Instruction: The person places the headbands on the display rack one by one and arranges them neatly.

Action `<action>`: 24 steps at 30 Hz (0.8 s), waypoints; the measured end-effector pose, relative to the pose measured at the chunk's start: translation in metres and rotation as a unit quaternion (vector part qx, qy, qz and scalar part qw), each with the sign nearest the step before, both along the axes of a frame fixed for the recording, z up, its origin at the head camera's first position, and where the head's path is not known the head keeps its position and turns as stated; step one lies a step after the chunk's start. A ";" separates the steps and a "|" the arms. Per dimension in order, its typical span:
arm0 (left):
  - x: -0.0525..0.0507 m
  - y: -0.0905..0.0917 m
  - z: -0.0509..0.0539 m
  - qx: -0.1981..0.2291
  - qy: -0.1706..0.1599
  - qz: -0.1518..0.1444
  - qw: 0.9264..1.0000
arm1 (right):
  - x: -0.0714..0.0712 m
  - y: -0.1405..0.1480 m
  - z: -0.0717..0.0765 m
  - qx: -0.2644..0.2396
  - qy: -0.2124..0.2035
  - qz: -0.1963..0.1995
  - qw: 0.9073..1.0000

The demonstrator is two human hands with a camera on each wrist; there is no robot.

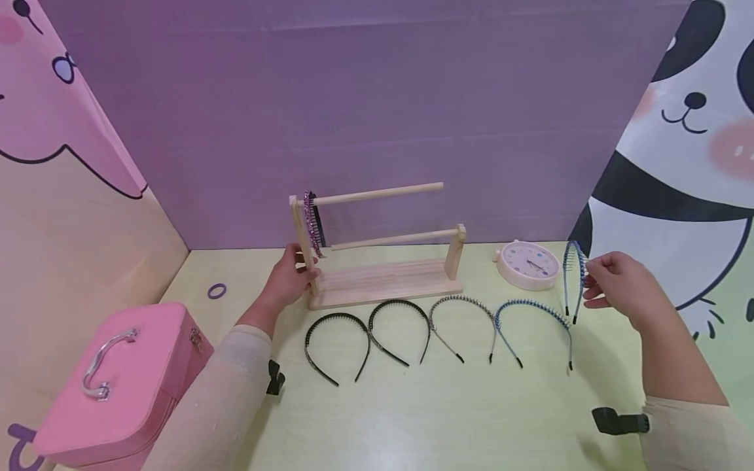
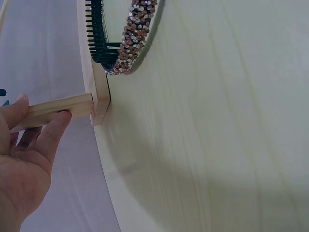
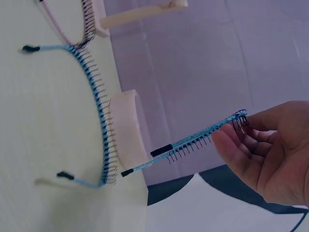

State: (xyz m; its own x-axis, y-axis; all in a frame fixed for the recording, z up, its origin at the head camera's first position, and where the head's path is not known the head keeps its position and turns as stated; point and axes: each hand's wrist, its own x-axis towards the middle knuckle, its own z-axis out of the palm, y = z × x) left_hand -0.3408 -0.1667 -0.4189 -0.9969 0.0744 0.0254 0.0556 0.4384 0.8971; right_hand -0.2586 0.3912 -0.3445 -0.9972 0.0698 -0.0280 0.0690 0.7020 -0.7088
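My left hand (image 1: pixel 287 280) grips the left upright of a wooden rack (image 1: pixel 385 280); thumb and fingers wrap the post in the left wrist view. On the rack's upper rod, at its left end, hangs a sequined toothed headband (image 2: pixel 137 31). My right hand (image 1: pixel 627 284) pinches a blue toothed headband (image 3: pixel 195 136) near its curved part, its dark-tipped ends pointing down in the head view. Before the rack lie a black headband (image 1: pixel 338 316), another black headband (image 1: pixel 400 302), a pinkish-beige headband (image 1: pixel 462 298) and a second blue headband (image 1: pixel 533 303) in a row.
A pink round clock (image 1: pixel 529 263) lies between the rack and my right hand. At the left stands a pink case (image 1: pixel 144 360) with a silver handle. A purple ring (image 1: pixel 216 297) lies behind it on the table. Purple cloth (image 1: pixel 377 98) hangs behind everything.
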 end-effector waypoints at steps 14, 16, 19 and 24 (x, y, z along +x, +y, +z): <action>-0.002 -0.001 0.000 0.003 -0.002 0.000 1.000 | 0.012 -0.056 0.036 -0.048 0.133 0.009 0.990; -0.003 -0.002 -0.001 0.001 -0.003 0.002 1.000 | 0.012 -0.063 0.038 -0.059 0.151 0.013 0.987; -0.003 -0.003 -0.002 0.000 -0.004 0.003 1.000 | 0.013 -0.073 0.039 -0.068 0.173 0.017 0.982; -0.002 -0.003 -0.003 0.003 0.001 0.001 1.000 | 0.012 -0.089 0.037 -0.076 0.200 0.034 0.976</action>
State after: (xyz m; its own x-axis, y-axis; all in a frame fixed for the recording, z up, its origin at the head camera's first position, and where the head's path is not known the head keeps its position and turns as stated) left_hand -0.3432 -0.1699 -0.4217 -0.9969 0.0732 0.0277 0.0568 0.4333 0.8995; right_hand -0.2469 0.3020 -0.3075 -0.9324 0.0292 0.3601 -0.2774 0.5806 -0.7655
